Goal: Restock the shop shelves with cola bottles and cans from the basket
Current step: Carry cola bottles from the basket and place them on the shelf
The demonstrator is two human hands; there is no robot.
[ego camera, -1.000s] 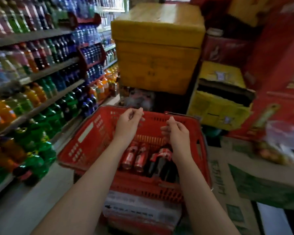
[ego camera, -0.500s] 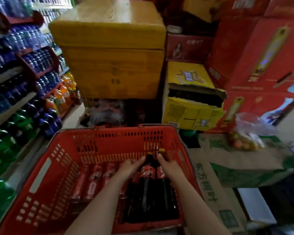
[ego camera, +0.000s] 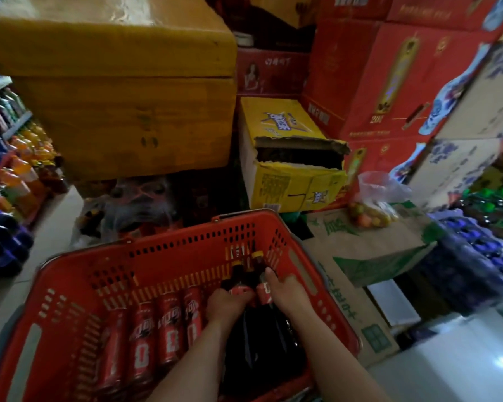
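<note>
Evidently early in the task. The red basket (ego camera: 163,264) carries what looks to me like its whole load. A row of red cans (ego camera: 169,326) lies side by side along the left of its floor, and the dark cola bottles (ego camera: 259,340) lie beside them on the right, caps toward the far wall. Nothing is lifted clear or on its way to the shelves (ego camera: 15,181), which I see only as a blurred strip of orange and blue drinks at the left edge. I judge that every item is yet to be placed, but I cannot tell what the shelves already carry.

Both hands I am watching are down inside the basket, at the bottles' shoulders. The left hand (ego camera: 227,304) curls its fingers over a red label, gripping that bottle. The right hand (ego camera: 286,291) clasps the neighbouring bottle, thumb laid toward the neck and fingers round the far side. The cans lie just beside the left wrist, untouched. As far as I can tell, the bottles rest on the basket floor.
</note>
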